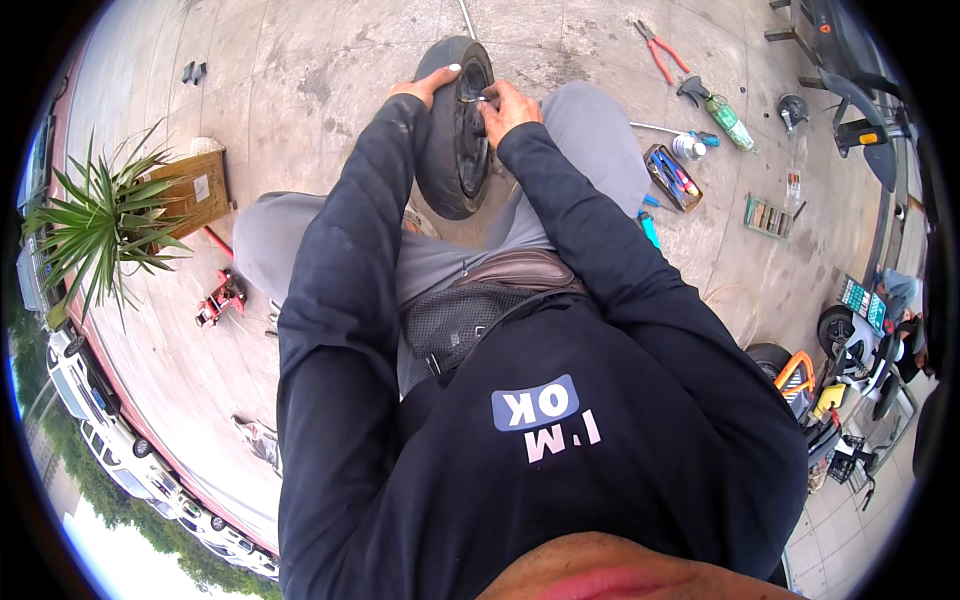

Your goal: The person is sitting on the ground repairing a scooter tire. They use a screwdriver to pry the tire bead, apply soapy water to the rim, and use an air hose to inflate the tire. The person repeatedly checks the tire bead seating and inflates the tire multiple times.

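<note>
A black wheel with its tyre (440, 160) stands upright on the ground between my bent legs. My left hand (430, 84) is closed over the top left of the tyre, its thumb lying toward the rim. On the right side, my right hand (508, 112) reaches to the dark rim (471, 150) with its fingertips pinched together. A small, thin, light-coloured piece shows at those fingertips, too small to name. Fingers of the right hand hide part of the wheel's upper right side.
To the right lie red-handled pliers (657, 50), a green spray bottle (728, 122), a clear bottle (688, 147), a tool tray (684, 205) and a compartment box (768, 217). At left stand a potted plant (185, 195) and a red jack (222, 298). Motorbikes (855, 345) stand far right.
</note>
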The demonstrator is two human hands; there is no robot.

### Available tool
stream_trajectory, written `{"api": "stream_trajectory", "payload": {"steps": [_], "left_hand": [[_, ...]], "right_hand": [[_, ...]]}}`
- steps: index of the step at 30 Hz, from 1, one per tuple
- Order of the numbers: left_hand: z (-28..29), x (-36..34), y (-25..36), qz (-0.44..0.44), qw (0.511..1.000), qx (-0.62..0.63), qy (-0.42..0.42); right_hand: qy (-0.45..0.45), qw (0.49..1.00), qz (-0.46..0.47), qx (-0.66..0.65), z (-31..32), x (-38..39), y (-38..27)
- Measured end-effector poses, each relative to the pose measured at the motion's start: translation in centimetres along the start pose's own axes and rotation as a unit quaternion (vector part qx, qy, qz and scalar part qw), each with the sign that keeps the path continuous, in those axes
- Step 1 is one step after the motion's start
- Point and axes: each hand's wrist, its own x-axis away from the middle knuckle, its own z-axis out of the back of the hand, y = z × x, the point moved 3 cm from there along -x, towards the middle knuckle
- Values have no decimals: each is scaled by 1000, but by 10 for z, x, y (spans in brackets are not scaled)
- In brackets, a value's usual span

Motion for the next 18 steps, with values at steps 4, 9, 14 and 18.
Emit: {"api": "stream_trajectory", "payload": {"steps": [4, 9, 14, 18], "left_hand": [[1, -11, -4, -13, 999, -36, 23], [-3, -32, -12, -21, 1000, -19, -5], [-3, -35, -14, -21, 999, -28, 3], [-5, -23, -7, -17, 998, -44, 38]], "right_hand": [[8, 992, 44, 117, 1, 1, -5], [-14, 978, 63, 198, -1, 2, -11], [-18, 970, 86, 226, -4, 9, -13], [-18, 993, 25, 111, -7, 4, -4]]}}
